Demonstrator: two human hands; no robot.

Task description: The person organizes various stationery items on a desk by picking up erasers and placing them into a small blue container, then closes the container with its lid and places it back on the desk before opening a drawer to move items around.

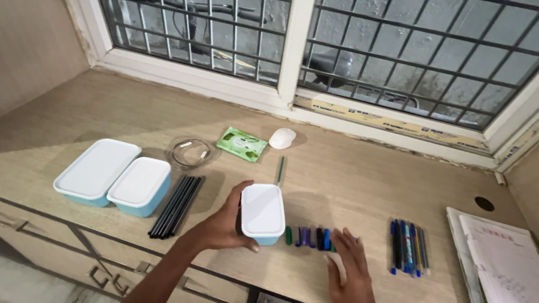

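head view, small blue box (262, 213), white lid, upright

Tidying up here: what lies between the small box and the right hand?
In the head view, a row of short markers lies between the small box and the right hand.

There is one view, from a camera worn on the person's head. It looks forward and steeply down over the tabletop (361, 183), facing the barred window (298, 32) along the far edge. It sits close enough that both forearms enter from the bottom edge, and the near lip of the tabletop and the drawer fronts (65, 250) below it show at lower left. The frame takes in the full width of the tabletop, from the wall on the left to the stack of papers (520, 285) at the right. The picture is tilted slightly, so the tabletop's front edge runs downward to the right.
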